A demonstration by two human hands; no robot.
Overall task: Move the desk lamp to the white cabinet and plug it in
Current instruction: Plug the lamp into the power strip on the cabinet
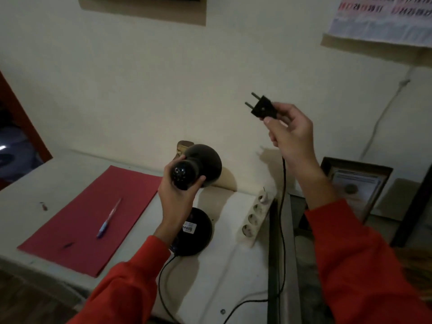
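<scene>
The black desk lamp (pixel 201 167) stands on the white cabinet (pixel 224 272), its round base (pixel 198 232) near the cabinet's right end. My left hand (pixel 177 195) grips the back of the lamp's head. My right hand (pixel 292 134) is raised above the cabinet's right edge and pinches the black two-pin plug (pixel 263 106), pins pointing up and left at the wall. The black cord (pixel 283 230) hangs from that hand and loops back to the base. A white power strip (pixel 256 215) lies along the cabinet's right edge, one plug in its far socket.
A red folder (pixel 88 218) with a pen (pixel 108 218) on it lies on the cabinet's left half. A small brown object (pixel 183 146) sits behind the lamp head. A framed paper (pixel 355 183) leans lower right. A calendar (pixel 383 17) hangs on the wall.
</scene>
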